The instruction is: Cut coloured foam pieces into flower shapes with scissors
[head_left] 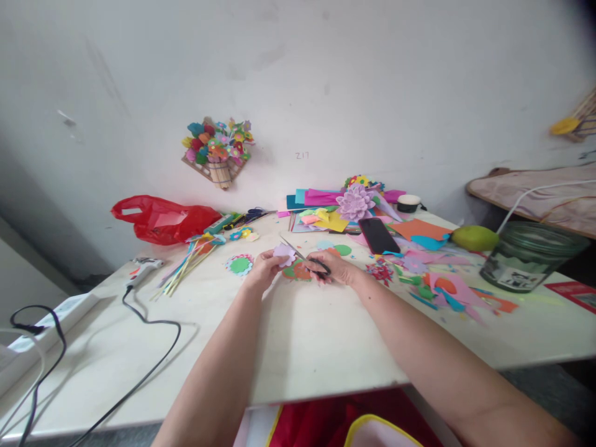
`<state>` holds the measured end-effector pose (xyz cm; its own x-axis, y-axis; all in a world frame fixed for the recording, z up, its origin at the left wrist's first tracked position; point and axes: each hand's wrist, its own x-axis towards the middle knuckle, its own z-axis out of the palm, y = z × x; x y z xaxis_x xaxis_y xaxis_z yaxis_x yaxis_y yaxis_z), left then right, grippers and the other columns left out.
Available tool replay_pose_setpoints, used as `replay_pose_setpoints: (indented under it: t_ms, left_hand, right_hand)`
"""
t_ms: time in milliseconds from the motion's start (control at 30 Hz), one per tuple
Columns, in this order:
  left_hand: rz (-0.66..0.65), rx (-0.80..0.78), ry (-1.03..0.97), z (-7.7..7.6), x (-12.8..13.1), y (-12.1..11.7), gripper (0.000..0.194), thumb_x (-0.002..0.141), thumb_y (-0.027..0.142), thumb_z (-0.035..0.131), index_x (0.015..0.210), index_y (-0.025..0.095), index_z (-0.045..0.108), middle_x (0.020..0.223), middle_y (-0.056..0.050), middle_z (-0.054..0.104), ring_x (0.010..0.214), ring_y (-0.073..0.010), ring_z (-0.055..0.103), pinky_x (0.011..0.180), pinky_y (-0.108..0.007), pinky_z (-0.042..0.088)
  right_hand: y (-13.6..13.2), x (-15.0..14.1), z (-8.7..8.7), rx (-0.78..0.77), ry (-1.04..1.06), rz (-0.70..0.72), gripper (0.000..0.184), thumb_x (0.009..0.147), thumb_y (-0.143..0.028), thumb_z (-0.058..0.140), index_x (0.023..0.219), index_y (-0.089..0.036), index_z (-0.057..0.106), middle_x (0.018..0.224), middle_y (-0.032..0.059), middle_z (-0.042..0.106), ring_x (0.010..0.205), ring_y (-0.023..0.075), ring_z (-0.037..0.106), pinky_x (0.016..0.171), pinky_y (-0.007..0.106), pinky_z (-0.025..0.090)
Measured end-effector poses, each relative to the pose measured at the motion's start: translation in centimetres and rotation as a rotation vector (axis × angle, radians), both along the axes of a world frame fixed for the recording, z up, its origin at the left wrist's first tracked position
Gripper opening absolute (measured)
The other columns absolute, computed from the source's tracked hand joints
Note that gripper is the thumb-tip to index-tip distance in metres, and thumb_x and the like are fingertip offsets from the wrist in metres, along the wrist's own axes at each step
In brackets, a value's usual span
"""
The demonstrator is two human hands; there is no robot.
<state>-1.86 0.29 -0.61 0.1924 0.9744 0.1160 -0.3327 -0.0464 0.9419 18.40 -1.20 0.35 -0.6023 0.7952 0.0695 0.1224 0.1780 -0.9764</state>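
Between the fingers of my left hand [265, 271] is a lilac flower cutout [284, 254] with a scalloped edge. My right hand [336, 268] is closed around black-handled scissors [321, 267]. Their blades point up and left, close to the flower's edge. Beneath the hands lie orange and green cutouts [296, 270], partly hidden. To the left rests a green disc on a scalloped flower [241, 265]. Right of my right hand sits a small heap of red and pink scraps [379, 271].
A glue gun [145, 270] with a trailing black cord lies at left, near a red plastic bag [165, 218] and thin sticks [186, 273]. A phone [379, 236], coloured scraps [447, 285], a green mango-like fruit [475, 238] and a glass jar [528, 257] occupy the right.
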Motion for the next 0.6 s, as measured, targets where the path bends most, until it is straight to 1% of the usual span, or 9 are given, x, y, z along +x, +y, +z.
replay_pose_setpoints:
  t_ms: [133, 300, 500, 600]
  left_hand:
    - [0.006, -0.009, -0.006, 0.09, -0.01, -0.01, 0.024, 0.053, 0.019, 0.078, 0.075, 0.009, 0.072, 0.073, -0.008, 0.072, 0.067, -0.0154, 0.065, 0.07, -0.026, 0.051]
    - [0.021, -0.006, -0.004, 0.23, 0.02, -0.13, 0.022, 0.055, 0.019, 0.076, 0.075, 0.01, 0.072, 0.076, -0.008, 0.072, 0.072, -0.0172, 0.066, 0.073, -0.027, 0.053]
    - [0.014, 0.006, 0.002, 0.28, 0.0, -0.16, 0.023, 0.058, 0.019, 0.075, 0.078, 0.009, 0.072, 0.076, -0.009, 0.072, 0.073, -0.0174, 0.067, 0.074, -0.028, 0.053]
    - [0.015, 0.008, -0.025, 0.33, 0.03, -0.19, 0.022, 0.056, 0.018, 0.075, 0.076, 0.008, 0.072, 0.074, -0.009, 0.072, 0.073, -0.0187, 0.067, 0.075, -0.029, 0.053]
  right_hand:
    - [0.16, 0.1, -0.14, 0.019, -0.002, 0.011, 0.033, 0.08, -0.046, 0.053, 0.068, -0.016, 0.048, 0.047, -0.0041, 0.053, 0.032, 0.0049, 0.042, 0.03, 0.017, 0.025]
    - [0.32, 0.19, -0.37, 0.021, -0.002, 0.018, 0.035, 0.078, -0.048, 0.057, 0.068, -0.016, 0.048, 0.049, -0.0039, 0.054, 0.035, 0.0054, 0.045, 0.031, 0.017, 0.026]
    - [0.39, 0.18, -0.5, 0.007, 0.01, 0.018, 0.032, 0.078, -0.044, 0.055, 0.066, -0.016, 0.048, 0.048, -0.0041, 0.052, 0.034, 0.0051, 0.045, 0.031, 0.017, 0.026]
    - [0.29, 0.13, -0.36, -0.004, -0.006, 0.013, 0.029, 0.078, -0.042, 0.055, 0.067, -0.016, 0.049, 0.047, -0.0044, 0.052, 0.034, 0.0055, 0.045, 0.031, 0.017, 0.025]
